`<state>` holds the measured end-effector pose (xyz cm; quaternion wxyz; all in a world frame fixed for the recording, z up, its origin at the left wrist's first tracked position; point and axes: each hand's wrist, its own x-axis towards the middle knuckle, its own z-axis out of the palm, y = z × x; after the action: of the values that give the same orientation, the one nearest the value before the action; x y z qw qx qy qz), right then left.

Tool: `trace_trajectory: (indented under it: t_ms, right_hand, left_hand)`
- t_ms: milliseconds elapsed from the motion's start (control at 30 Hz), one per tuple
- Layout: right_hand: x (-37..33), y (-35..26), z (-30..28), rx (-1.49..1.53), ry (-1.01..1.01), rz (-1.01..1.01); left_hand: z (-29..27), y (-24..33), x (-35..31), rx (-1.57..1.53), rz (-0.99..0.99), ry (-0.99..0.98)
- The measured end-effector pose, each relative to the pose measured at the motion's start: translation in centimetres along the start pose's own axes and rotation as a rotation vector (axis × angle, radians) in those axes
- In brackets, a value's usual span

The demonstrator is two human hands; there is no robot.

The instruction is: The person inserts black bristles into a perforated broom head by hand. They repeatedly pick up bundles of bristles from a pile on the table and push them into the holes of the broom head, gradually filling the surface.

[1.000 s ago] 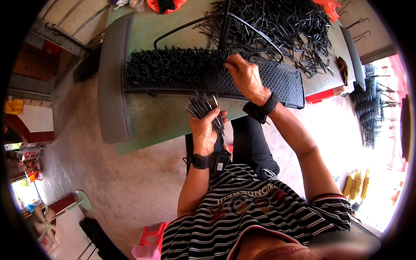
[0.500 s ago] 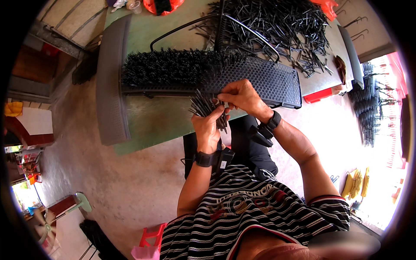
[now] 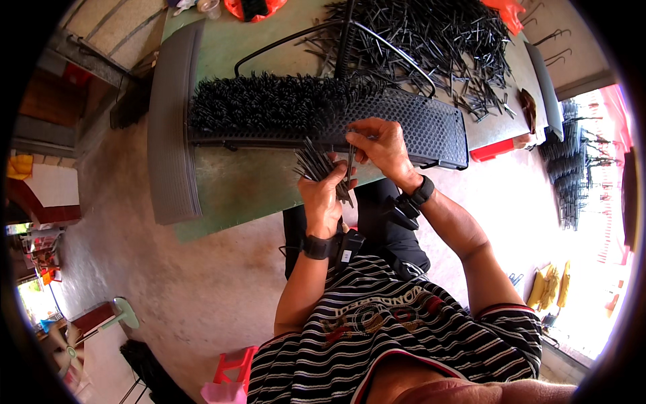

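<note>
- The right hand point(image 3: 385, 147) is the nearer to the black perforated panel point(image 3: 420, 124): its bare honeycomb part lies just beyond the knuckles and off to that hand's right.
- The panel's long axis runs left to right, dipping a little to the right, crosswise to the right hand's forearm.
- Thumb and fingers of the right hand are pinched on a thin black strip point(image 3: 350, 161), which hangs roughly along the line of sight from panel to body; whether it is 1 strip or 2 pressed together I cannot tell.
- The left hand point(image 3: 320, 200), just left of and nearer the body than the right hand, is closed round a bundle of thin black strips point(image 3: 311, 161). They fan out up and to the left past its thumb.
- Straight beyond the left hand and to its left, the panel is covered by a dense tufted section point(image 3: 259, 108), dark and bristly; the bare part is smooth-edged with small, close holes.
- The panel is on the green desk point(image 3: 249, 192); beyond the right hand, past the panel, lies a loose heap of black strips point(image 3: 431, 40).
</note>
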<state>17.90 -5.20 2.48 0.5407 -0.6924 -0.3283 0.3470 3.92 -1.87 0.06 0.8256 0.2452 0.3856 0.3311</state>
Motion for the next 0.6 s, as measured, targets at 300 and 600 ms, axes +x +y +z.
trace_trajectory:
  t_ms: [300,600]
  right_hand:
    - [0.0,0.1,0.1,-0.055,-0.030,0.032]
    - [3.0,-2.2,-0.7,-0.191,0.381,-0.476]
  left_hand:
    - [-0.1,-0.1,0.1,0.011,-0.059,0.001]
    - [-0.7,0.3,-0.2,-0.013,-0.027,0.022]
